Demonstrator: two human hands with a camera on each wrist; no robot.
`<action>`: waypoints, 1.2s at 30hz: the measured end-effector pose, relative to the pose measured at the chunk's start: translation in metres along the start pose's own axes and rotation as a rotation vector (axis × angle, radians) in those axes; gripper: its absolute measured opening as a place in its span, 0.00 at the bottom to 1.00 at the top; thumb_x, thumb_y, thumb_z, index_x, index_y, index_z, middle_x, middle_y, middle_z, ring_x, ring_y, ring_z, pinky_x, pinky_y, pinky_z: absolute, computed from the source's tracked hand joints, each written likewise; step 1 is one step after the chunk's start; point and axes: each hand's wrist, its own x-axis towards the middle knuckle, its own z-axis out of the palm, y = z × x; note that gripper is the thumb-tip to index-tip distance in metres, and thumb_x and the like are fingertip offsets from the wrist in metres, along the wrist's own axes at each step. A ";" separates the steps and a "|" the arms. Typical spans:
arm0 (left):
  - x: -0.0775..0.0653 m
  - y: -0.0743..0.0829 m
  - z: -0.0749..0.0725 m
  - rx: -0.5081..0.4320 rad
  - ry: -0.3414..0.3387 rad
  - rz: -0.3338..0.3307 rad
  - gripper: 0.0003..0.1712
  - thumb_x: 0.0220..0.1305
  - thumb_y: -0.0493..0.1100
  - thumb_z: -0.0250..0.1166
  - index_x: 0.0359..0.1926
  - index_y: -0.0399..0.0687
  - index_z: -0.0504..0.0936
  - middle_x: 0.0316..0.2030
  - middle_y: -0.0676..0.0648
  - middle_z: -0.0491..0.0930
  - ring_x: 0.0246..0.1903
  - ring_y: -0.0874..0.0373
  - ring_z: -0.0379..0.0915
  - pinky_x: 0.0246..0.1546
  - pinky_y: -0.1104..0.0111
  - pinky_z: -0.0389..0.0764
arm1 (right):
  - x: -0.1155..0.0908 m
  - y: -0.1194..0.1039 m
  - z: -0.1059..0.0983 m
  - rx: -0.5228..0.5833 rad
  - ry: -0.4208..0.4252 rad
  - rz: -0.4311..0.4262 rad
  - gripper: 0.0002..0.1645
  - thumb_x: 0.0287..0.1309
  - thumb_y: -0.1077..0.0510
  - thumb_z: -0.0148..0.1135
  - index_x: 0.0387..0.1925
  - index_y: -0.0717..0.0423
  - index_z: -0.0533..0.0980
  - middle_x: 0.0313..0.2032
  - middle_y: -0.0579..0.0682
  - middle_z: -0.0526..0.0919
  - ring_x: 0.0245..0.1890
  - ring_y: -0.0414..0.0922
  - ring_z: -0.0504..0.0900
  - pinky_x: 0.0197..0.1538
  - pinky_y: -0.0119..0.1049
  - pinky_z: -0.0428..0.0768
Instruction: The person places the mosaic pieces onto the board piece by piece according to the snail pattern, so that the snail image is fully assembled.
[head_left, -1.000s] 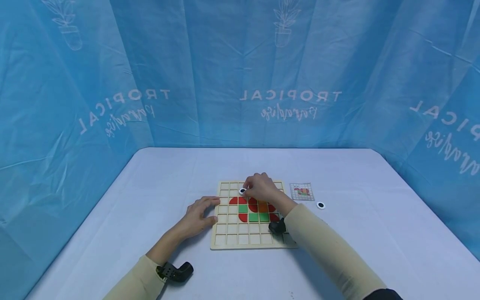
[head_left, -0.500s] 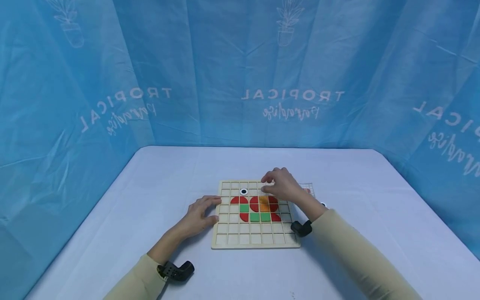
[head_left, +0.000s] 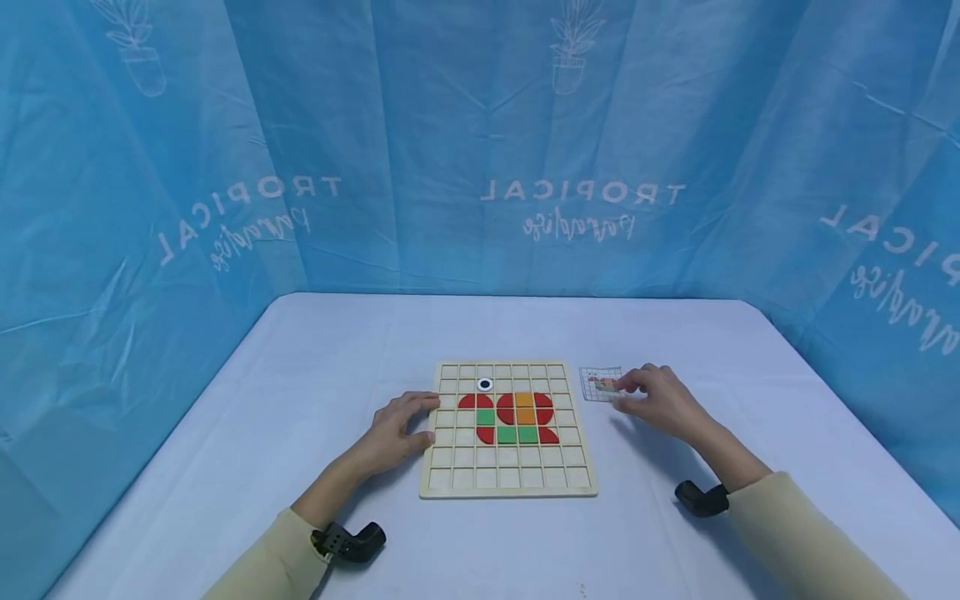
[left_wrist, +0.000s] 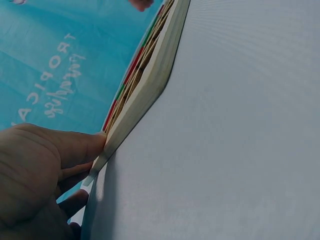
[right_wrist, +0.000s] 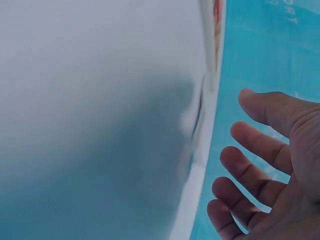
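Observation:
A wooden grid board [head_left: 465, 479] lies on the table, bearing red rounded pieces [head_left: 506, 408], green squares [head_left: 507, 434] and orange squares [head_left: 524, 407]. One white disc with a black centre [head_left: 485, 384] sits in its upper part. My left hand [head_left: 390, 435] rests at the board's left edge, thumb and fingertips spread against the rim; the left wrist view has the thumb on the wooden side [left_wrist: 135, 110]. Beside a small printed pattern card [head_left: 597, 384], my right hand [head_left: 663, 406] is held with fingers apart and nothing between them, its fingertips overlapping the card's right side.
White cloth [head_left: 337, 333] covers the table. A blue printed curtain [head_left: 480, 250] closes off the back and both sides. Black wrist cameras [head_left: 348, 543] jut from each forearm, the right one [head_left: 702, 498] low over the cloth.
My right hand let go of the disc on the board, then moved right past the card, where it now hides the second disc seen earlier. My left hand has stayed put.

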 end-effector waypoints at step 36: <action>0.000 -0.001 0.001 -0.001 0.003 -0.004 0.27 0.58 0.38 0.64 0.60 0.44 0.72 0.65 0.46 0.66 0.70 0.43 0.51 0.69 0.45 0.45 | -0.016 0.032 0.001 -0.014 0.002 0.038 0.16 0.51 0.55 0.67 0.42 0.55 0.81 0.40 0.53 0.78 0.42 0.48 0.67 0.38 0.37 0.69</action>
